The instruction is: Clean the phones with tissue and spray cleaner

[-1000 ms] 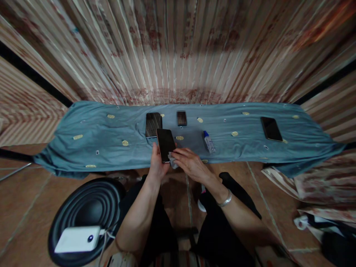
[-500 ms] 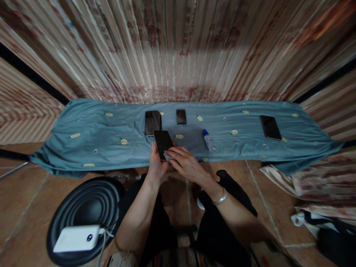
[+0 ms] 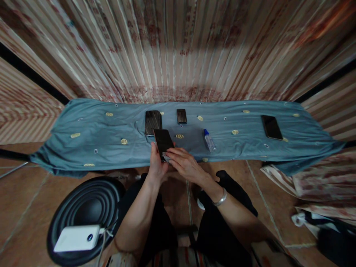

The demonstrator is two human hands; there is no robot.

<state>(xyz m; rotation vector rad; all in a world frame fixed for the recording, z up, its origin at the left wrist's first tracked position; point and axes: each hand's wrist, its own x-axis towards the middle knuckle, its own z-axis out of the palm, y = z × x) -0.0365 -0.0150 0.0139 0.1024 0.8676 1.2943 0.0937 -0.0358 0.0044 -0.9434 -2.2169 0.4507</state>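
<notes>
My left hand (image 3: 157, 162) is wrapped round a dark smartphone (image 3: 163, 140), held tilted above the near edge of the cloth. With bent fingers, my right hand (image 3: 185, 164) presses a small greyish cloth (image 3: 165, 156) against the lower part of the phone's screen. Most of that cloth is hidden under the fingers. Just beyond the phone lies a stack of dark, flat, phone-like devices (image 3: 152, 122). A smaller black square object (image 3: 181, 116) rests to its right. Right of my hands is a clear bottle with a blue cap (image 3: 209, 140), lying on its side.
A blue-green patterned cloth (image 3: 111, 128) covers the narrow table. Another dark phone (image 3: 272, 127) lies toward its right end. Pleated curtains (image 3: 172, 55) hang behind. At lower left, a white power bank (image 3: 76, 238) with a cable sits on a black ringed round object (image 3: 91, 193).
The right hand's fingers and the small cloth have shifted very slightly on the phone's screen. The left hand keeps its hold, and the other things stay where they were.
</notes>
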